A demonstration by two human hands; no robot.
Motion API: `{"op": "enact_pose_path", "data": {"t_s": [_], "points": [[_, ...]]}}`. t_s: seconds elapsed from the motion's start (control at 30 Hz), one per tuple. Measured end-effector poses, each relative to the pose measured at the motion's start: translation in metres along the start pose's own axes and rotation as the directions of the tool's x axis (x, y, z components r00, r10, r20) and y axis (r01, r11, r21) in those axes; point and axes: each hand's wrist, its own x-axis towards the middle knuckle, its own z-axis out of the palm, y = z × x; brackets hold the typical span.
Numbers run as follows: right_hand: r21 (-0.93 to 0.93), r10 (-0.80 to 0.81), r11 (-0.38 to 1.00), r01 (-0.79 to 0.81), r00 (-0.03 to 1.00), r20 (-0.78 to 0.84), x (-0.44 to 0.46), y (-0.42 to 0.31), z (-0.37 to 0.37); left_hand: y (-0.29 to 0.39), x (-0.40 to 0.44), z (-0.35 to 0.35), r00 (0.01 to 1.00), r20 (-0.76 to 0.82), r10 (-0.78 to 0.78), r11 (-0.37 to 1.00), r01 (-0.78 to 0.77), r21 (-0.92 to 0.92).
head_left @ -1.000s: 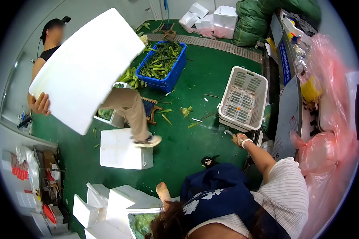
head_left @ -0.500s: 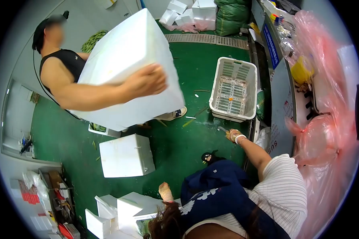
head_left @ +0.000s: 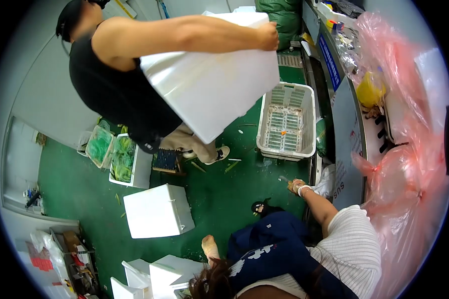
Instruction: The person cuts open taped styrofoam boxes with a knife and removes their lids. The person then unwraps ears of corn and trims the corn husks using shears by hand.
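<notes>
right hand (head_left: 295, 187): i am holding a blade-like tool (head_left: 283, 178) in a closed grip, just on the near side of the crate (head_left: 287, 153). left hand (head_left: 210, 247): showing nearer and left of the crate; i cannot tell its grip. a co-worker (head_left: 114, 94) is carrying a foam box (head_left: 214, 84) left of it.

The person's right arm (head_left: 320, 205) reaches out in front, slanting in a little from the right side. The right hand (head_left: 295, 187) is at its end, with the fingers curled closed. The left hand (head_left: 210, 246) is low and well apart from it, pointing forward. Its fingers are too small to tell apart.
</notes>
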Motion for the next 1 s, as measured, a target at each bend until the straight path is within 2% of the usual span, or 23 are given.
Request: {"op": "enact_pose_path", "data": {"t_s": [0.13,0.2,0.23,0.27,0.3,0.33,0.37,0.4,0.47,0.53,0.57,0.6,0.67,0.7,0.77,0.83,0.87,0.9,0.93,0.97,1.0], "points": [[-0.004,-0.11,0.994,0.11,0.992,-0.058,0.011,0.01,0.011,-0.005,0.003,0.008,0.999,-0.014,0.036,0.999,-0.035,0.037],[0.15,0.047,0.988,-0.045,0.999,-0.011,0.021,0.009,0.014,-0.006,0.011,0.011,0.993,0.0,0.118,0.993,-0.118,0.031],[0.077,0.096,0.992,-0.103,0.991,0.095,-0.009,-0.044,-0.051,-0.008,0.013,0.014,0.988,0.008,0.154,0.988,-0.154,0.025],[0.016,0.045,0.999,-0.048,0.99,0.134,0.014,-0.05,-0.042,-0.011,0.012,0.019,0.983,0.016,0.183,0.983,-0.184,0.017],[0.175,-0.019,0.985,0.003,0.995,0.093,0.016,-0.073,-0.065,-0.017,0.011,0.026,0.977,0.02,0.212,0.977,-0.212,0.008],[0.226,-0.043,0.973,0.037,0.999,0.026,0.03,-0.094,-0.071,-0.023,0.009,0.031,0.981,0.015,0.195,0.981,-0.195,-0.001],[0.277,-0.065,0.958,0.075,0.997,-0.043,0.045,-0.114,-0.075,-0.032,0.009,0.035,0.969,-0.014,0.245,0.97,-0.245,-0.002],[0.288,-0.103,0.954,0.085,0.993,0.05,0.049,-0.142,-0.101,-0.039,0.007,0.038,0.954,-0.042,0.297,0.955,-0.297,0.0],[0.275,-0.127,0.955,0.114,0.991,0.033,0.047,-0.186,-0.14,-0.045,0.01,0.038,0.936,-0.075,0.344,0.939,-0.344,0.001],[0.209,-0.148,0.969,0.134,0.988,0.051,0.053,-0.21,-0.156,-0.032,0.009,0.028,0.991,0.067,0.113,0.985,-0.121,0.123],[0.194,-0.18,0.966,0.169,0.983,0.043,0.052,-0.215,-0.159,-0.02,-0.003,0.022,0.997,0.065,0.039,0.998,-0.043,0.05],[0.179,-0.212,0.963,0.203,0.977,0.034,0.05,-0.22,-0.162,-0.027,-0.001,0.024,0.997,0.064,0.041,0.998,-0.044,0.044],[0.145,-0.179,0.975,0.169,0.982,0.064,0.042,-0.224,-0.167,-0.064,0.007,0.031,0.996,0.02,-0.087,0.996,0.086,0.034],[0.124,-0.2,0.974,0.189,0.977,0.079,0.046,-0.217,-0.156,-0.071,0.006,0.03,0.996,0.02,-0.088,0.996,0.087,0.027],[0.08,-0.21,0.976,0.202,0.971,0.114,0.057,-0.196,-0.132,-0.08,0.002,0.029,0.979,0.008,-0.206,0.968,0.205,-0.143],[0.098,-0.145,0.986,0.132,0.979,0.14,0.076,-0.159,-0.089,-0.09,0.001,0.033,0.961,0.009,-0.276,0.919,0.267,-0.29],[0.023,-0.128,0.992,0.126,0.972,0.199,0.059,-0.154,-0.107,-0.125,0.024,0.042,0.991,0.101,-0.09,0.996,0.088,0.027],[0.044,-0.049,0.998,0.042,0.982,0.181,0.049,-0.148,-0.114,-0.157,0.045,0.051,0.975,0.193,0.109,0.912,-0.176,0.372],[0.065,0.031,0.997,-0.042,0.986,0.164,0.042,-0.138,-0.114,-0.18,0.062,0.056,0.916,0.273,0.294,0.706,-0.4,0.584],[0.06,0.034,0.997,-0.044,0.987,0.159,0.041,-0.128,-0.113,-0.154,0.048,0.054,0.987,0.154,0.055,0.948,-0.1,0.302],[0.012,0.047,0.999,-0.05,0.987,0.156,0.044,-0.114,-0.107,-0.144,0.042,0.056,0.986,0.156,0.056,0.95,-0.101,0.297]]}}
